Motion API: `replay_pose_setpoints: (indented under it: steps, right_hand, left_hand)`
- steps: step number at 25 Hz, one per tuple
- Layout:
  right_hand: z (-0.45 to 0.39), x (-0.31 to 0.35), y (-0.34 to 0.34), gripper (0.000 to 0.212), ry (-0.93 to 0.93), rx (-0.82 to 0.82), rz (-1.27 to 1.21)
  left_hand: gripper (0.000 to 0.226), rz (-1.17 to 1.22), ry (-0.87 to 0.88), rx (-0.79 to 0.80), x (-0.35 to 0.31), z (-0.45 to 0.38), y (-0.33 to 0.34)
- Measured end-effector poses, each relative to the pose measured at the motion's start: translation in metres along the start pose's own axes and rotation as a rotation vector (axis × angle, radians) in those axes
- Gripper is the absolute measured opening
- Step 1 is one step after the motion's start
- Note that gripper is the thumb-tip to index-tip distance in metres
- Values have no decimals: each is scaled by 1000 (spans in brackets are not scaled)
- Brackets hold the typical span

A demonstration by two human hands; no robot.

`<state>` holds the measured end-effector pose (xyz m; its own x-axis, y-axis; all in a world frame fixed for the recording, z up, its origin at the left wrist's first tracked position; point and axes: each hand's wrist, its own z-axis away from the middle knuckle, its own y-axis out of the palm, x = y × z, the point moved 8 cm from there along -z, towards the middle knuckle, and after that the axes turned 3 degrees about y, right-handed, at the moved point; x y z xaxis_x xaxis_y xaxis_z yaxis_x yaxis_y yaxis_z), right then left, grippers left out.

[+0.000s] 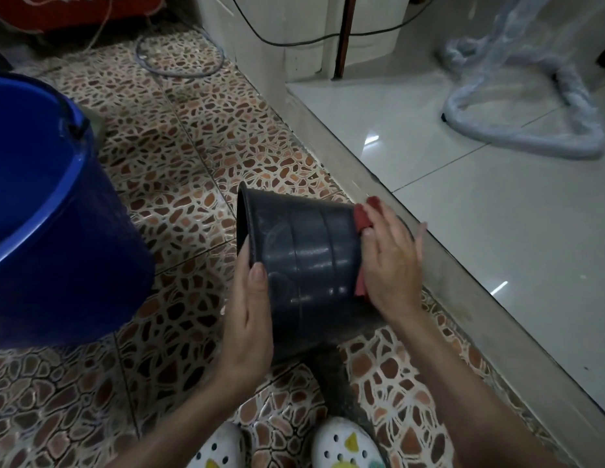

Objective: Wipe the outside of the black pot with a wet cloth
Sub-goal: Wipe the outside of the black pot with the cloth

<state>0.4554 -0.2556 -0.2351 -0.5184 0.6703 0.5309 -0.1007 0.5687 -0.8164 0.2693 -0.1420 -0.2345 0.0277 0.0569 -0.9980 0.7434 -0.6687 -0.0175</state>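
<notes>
The black pot [301,261] is held on its side above the patterned floor, its open rim facing left and its base to the right. My left hand [248,319] grips the pot near the rim, thumb lying on the outer wall. My right hand [390,261] presses a red cloth [362,217] flat against the pot's base end. Only the cloth's edges show above and below my fingers; the pot's base is hidden behind that hand.
A large blue bucket [54,211] stands at the left, close to the pot's rim. A raised step edge [412,238] runs diagonally just right of my right hand, with glossy white tile beyond. My white clogs [341,444] are below. A wrapped stand base [530,130] sits far right.
</notes>
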Motion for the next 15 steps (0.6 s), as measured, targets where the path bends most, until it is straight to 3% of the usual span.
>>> replay_pose_setpoints:
  steps: [3,6,8,11,15]
  right_hand:
    - [-2,-49,-15,43,159,-41,-179]
    - [7,-44,-29,38,242,-234,-387]
    - [32,13,-28,38,6,-250,-422]
    - [68,105,1,39,-414,-76,-279]
    - [21,95,18,46,-279,-7,-131]
  left_hand:
    - [55,-55,43,-15,6,7,-4]
    - [49,-91,82,-3,2,2,0]
    - [50,-105,113,1,-1,1,5]
    - [50,-114,164,-2,1,0,9]
    - [52,-107,166,6,1,7,4]
